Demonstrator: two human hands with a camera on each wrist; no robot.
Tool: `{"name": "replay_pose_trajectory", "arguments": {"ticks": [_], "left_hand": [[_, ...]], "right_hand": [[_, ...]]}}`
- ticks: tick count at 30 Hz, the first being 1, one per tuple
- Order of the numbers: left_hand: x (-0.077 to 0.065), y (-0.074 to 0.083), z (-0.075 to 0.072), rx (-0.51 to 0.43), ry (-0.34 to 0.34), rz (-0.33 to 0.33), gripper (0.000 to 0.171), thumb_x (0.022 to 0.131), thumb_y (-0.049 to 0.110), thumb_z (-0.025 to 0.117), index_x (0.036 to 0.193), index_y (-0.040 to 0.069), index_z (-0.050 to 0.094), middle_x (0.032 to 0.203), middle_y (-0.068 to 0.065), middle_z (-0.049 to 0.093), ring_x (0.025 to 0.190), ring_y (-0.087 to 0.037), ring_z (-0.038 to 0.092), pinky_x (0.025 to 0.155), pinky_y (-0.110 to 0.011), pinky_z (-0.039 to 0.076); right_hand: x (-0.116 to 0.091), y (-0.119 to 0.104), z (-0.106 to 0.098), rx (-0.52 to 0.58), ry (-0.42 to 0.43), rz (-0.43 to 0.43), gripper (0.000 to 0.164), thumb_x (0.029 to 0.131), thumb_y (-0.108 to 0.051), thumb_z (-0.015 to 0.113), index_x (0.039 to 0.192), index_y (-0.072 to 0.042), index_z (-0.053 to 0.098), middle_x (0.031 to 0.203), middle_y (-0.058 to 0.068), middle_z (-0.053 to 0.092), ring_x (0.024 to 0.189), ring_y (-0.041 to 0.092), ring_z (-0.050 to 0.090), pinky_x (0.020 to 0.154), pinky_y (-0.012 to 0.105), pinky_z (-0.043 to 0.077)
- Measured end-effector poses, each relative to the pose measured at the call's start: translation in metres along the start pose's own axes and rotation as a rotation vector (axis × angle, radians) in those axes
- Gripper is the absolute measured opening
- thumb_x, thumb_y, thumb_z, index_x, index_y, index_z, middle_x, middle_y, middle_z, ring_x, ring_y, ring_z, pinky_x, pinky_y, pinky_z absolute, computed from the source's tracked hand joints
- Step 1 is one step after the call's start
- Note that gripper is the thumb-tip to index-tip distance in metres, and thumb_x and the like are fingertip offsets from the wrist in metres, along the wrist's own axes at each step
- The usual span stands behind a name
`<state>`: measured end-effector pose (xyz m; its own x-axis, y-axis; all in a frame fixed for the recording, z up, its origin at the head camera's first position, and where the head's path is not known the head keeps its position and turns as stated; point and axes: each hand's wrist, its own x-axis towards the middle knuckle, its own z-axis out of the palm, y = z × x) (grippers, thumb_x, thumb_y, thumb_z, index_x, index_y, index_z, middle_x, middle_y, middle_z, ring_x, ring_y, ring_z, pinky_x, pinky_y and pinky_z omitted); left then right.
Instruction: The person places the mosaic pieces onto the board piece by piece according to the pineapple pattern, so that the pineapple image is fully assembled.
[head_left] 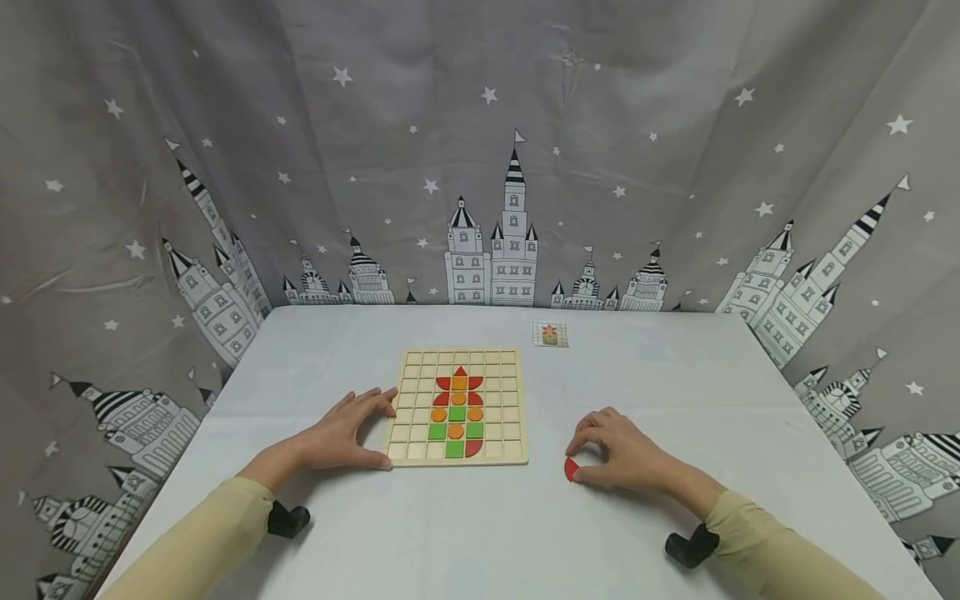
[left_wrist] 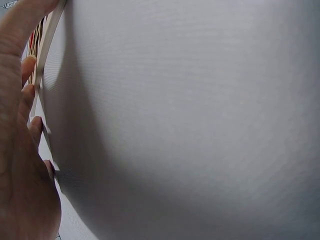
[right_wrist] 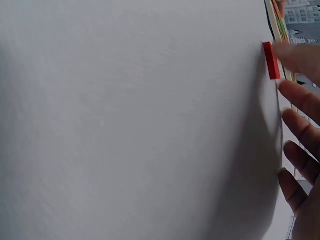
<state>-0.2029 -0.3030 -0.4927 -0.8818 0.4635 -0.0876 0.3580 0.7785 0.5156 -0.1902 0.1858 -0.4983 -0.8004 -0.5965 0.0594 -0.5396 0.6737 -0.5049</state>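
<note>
A wooden grid board (head_left: 506, 429) lies flat, with colored pieces set in its middle cells. A red triangle (head_left: 461, 372) tops the pattern, with red quarter-circles, an orange square (head_left: 459, 383), several orange discs and several green squares (head_left: 454, 450) below it. At the bottom row, a red quarter-circle (head_left: 472, 448) sits beside a green square. My left hand (head_left: 341, 433) rests at the board's left edge, thumb by the near corner, fingers spread. To the right of the board, my right hand (head_left: 626, 454) pinches a red quarter-circle piece (right_wrist: 271, 61) between thumb and forefinger, close over the table.
A small card (head_left: 551, 333) with a picture of a similar colored pattern lies behind the board, toward the right. White cloth covers the table (head_left: 450, 533). A grey curtain (head_left: 420, 100) printed with castles and stars hangs around the back and sides.
</note>
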Motion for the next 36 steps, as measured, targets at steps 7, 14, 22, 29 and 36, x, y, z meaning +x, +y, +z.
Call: {"name": "replay_pose_trajectory", "arguments": {"ticks": [7, 14, 22, 29, 36], "left_hand": [[0.001, 0.0, -0.001, 0.001, -0.001, 0.004, 0.073, 0.071, 0.063, 0.085, 0.123, 0.022, 0.053, 0.166, -0.008, 0.031, 0.153, -0.04, 0.019, 0.125, -0.059, 0.003], [0.001, 0.0, 0.0, 0.002, -0.001, -0.002, 0.074, 0.071, 0.062, 0.086, 0.123, 0.021, 0.053, 0.166, -0.008, 0.031, 0.153, -0.04, 0.019, 0.125, -0.059, 0.003], [0.0, 0.0, -0.001, 0.0, -0.008, -0.004, 0.074, 0.071, 0.064, 0.085, 0.123, 0.022, 0.053, 0.166, -0.009, 0.03, 0.153, -0.041, 0.018, 0.125, -0.06, 0.003], [-0.001, 0.0, -0.001, -0.001, -0.008, 0.005, 0.075, 0.072, 0.064, 0.084, 0.124, 0.021, 0.053, 0.166, -0.009, 0.03, 0.153, -0.042, 0.018, 0.124, -0.06, 0.002], [0.0, 0.0, -0.001, 0.001, -0.009, 0.0, 0.074, 0.071, 0.064, 0.085, 0.123, 0.021, 0.053, 0.166, -0.01, 0.03, 0.153, -0.042, 0.018, 0.124, -0.06, 0.002]], "right_hand": [[0.002, -0.007, 0.004, -0.045, 0.016, -0.001, 0.031, 0.075, -0.045, 0.09, 0.093, -0.033, 0.068, 0.107, -0.013, 0.058, 0.113, 0.018, 0.049, 0.101, 0.05, 0.045], [0.0, -0.006, 0.006, -0.024, 0.033, -0.02, 0.026, 0.079, -0.034, 0.088, 0.1, -0.035, 0.072, 0.109, -0.016, 0.057, 0.111, 0.014, 0.047, 0.098, 0.047, 0.045], [-0.005, -0.001, 0.005, -0.026, 0.088, 0.001, 0.024, 0.08, -0.03, 0.087, 0.097, -0.034, 0.072, 0.11, -0.015, 0.059, 0.109, 0.014, 0.049, 0.096, 0.045, 0.047], [-0.009, 0.002, 0.007, 0.007, 0.117, 0.02, 0.024, 0.079, -0.029, 0.089, 0.096, -0.036, 0.073, 0.109, -0.016, 0.059, 0.107, 0.013, 0.05, 0.092, 0.044, 0.047], [-0.009, 0.003, 0.009, 0.011, 0.156, 0.006, 0.023, 0.077, -0.027, 0.09, 0.091, -0.034, 0.074, 0.105, -0.017, 0.059, 0.105, 0.013, 0.051, 0.09, 0.043, 0.047]]}}
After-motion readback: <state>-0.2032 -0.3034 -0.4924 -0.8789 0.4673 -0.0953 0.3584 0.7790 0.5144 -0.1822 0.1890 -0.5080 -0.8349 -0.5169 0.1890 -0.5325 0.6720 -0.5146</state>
